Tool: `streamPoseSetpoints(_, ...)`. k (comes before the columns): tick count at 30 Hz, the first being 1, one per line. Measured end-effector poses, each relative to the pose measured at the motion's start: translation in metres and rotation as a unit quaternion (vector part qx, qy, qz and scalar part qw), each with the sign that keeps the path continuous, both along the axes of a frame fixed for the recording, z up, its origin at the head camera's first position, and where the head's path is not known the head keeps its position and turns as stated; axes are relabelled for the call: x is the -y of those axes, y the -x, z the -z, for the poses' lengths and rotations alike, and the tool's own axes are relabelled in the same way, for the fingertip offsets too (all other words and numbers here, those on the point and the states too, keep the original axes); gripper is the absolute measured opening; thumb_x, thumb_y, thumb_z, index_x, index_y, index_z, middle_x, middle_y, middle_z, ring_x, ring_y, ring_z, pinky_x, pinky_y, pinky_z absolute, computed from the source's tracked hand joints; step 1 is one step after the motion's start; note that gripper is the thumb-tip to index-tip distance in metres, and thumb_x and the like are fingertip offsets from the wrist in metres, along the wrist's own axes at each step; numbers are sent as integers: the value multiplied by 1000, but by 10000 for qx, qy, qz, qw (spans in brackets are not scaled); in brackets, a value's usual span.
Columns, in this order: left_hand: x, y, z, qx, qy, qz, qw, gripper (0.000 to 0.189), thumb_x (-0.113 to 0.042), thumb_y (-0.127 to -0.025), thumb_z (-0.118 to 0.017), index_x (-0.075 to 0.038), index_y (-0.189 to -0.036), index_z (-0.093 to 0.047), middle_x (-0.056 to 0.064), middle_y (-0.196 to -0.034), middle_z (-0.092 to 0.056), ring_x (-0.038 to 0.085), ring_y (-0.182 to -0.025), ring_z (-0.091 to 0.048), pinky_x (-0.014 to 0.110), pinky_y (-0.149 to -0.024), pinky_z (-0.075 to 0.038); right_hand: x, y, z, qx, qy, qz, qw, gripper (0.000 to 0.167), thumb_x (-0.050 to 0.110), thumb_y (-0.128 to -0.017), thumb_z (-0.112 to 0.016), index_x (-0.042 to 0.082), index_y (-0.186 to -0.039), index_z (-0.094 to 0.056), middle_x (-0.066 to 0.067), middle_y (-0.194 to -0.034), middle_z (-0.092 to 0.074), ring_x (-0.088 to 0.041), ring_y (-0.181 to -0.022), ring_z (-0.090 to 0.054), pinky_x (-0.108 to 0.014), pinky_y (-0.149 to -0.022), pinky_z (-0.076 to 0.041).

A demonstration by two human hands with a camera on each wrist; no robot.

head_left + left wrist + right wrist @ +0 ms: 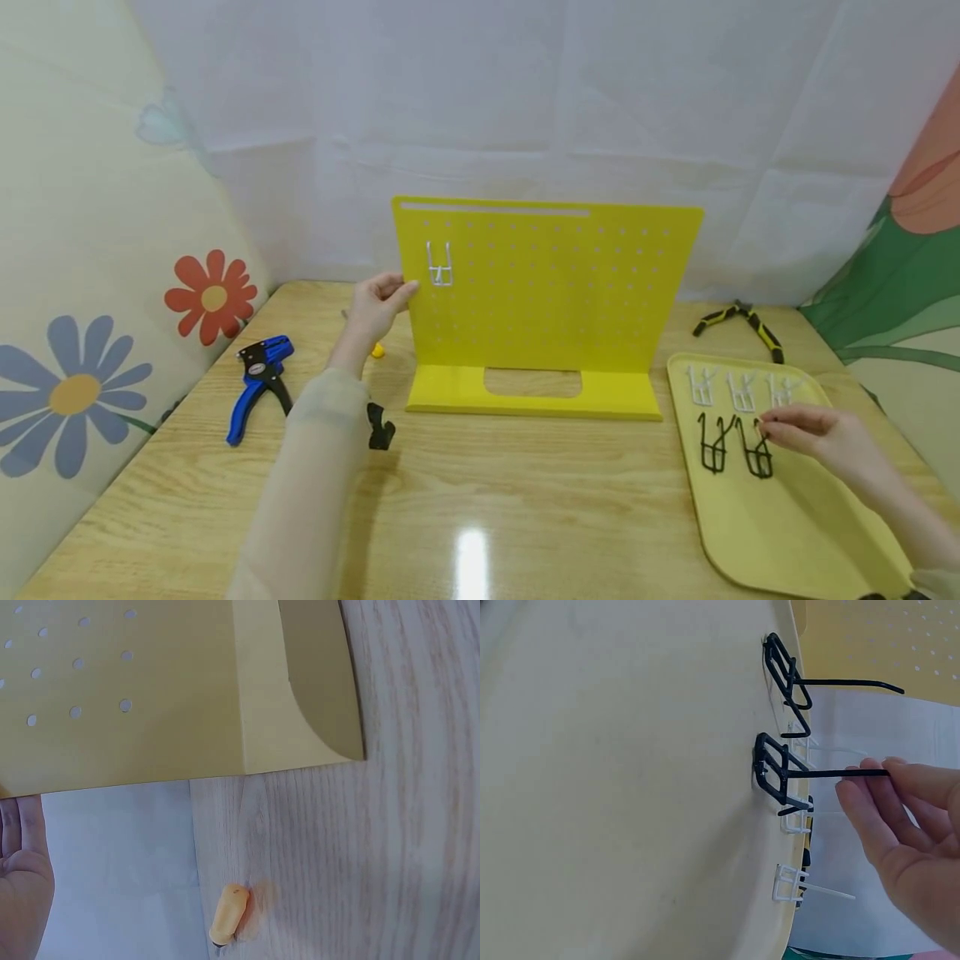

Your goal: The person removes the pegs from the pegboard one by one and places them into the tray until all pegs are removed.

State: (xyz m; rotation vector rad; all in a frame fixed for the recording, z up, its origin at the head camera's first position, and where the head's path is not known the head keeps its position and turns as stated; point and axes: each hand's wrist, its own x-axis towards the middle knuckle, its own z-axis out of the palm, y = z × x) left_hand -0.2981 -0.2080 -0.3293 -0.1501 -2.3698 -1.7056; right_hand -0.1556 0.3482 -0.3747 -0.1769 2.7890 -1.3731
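Note:
A yellow pegboard (547, 300) stands upright on its base in the middle of the wooden table, with one white hook (439, 265) hung near its top left. My left hand (397, 292) grips the board's left edge, thumb on the front; the left wrist view shows the left hand (22, 825) against the pegboard (150, 690). On the right lies a pale yellow tray (787, 517) with three white hooks (742, 390) and two black hooks. My right hand (763, 429) pinches the prong of the right black hook (757, 452), which rests on the tray. The right wrist view shows my right hand (862, 776) on that black hook (776, 769).
Left of the board lie a blue wire stripper (258, 383), a small orange piece (377, 351) and a loose black hook (380, 427). Black and yellow pliers (738, 321) lie behind the tray. Cloth walls close in the table on three sides.

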Motion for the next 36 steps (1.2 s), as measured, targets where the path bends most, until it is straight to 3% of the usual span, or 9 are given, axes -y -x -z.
streamPoseSetpoints(9, -1, -1, -2, -21, 69, 31, 10000, 40, -22, -93, -60, 9, -118, -57, -27, -73, -58, -9, -75, -58, 13, -76, -55, -1, 3, -9, 91, -478, 242, 9985, 40, 28, -92, -62, -2, -117, -62, 38, -90, -56, 18, -83, -53, -7, -69, -47)
streamPoseSetpoints(16, 1, 1, -1, 5, 106, 22, 9999, 41, -23, -93, -59, 9, -120, -56, -27, -74, -57, -10, -75, -57, 14, -78, -56, 7, 4, -23, -801, -761, 335, 9933, 46, 30, -93, -61, -4, -124, -57, 42, -97, -49, 26, -87, -46, -1, -67, -44)
streamPoseSetpoints(20, 1, 0, 0, -9, 85, 12, 10000, 41, -23, -93, -59, 9, -119, -56, -27, -74, -58, -9, -75, -57, 13, -77, -55, 15, 5, -30, -1199, -450, 274, 9914, 45, 25, -93, -61, 3, -131, -53, 40, -106, -49, 26, -94, -45, 2, -71, -43)
streamPoseSetpoints(25, 1, 0, 0, 15, 72, 30, 10000, 41, -23, -93, -60, 9, -118, -56, -27, -74, -58, -9, -75, -58, 18, -80, -56, 30, 8, -38, -1525, -174, 161, 9880, 48, 20, -92, -62, 11, -137, -48, 34, -117, -50, 24, -103, -42, 4, -78, -41)
streamPoseSetpoints(29, 0, -1, 0, 58, 88, 52, 9999, 41, -24, -93, -60, 8, -119, -57, -27, -75, -58, -9, -76, -58, 25, -85, -57, 50, 12, -46, -1858, -25, -26, 9826, 51, 13, -90, -64, 8, -138, -47, 28, -124, -50, 22, -109, -42, 4, -85, -39)
streamPoseSetpoints(36, 1, -2, -2, 117, 23, 47, 9999, 42, -24, -93, -59, 7, -121, -56, -26, -75, -58, -7, -77, -57, 17, -80, -56, 90, 24, -61, -2158, 223, -560, 9746, 53, 8, -88, -66, 3, -137, -46, 0, -136, -52, 17, -117, -42, 1, -95, -37)
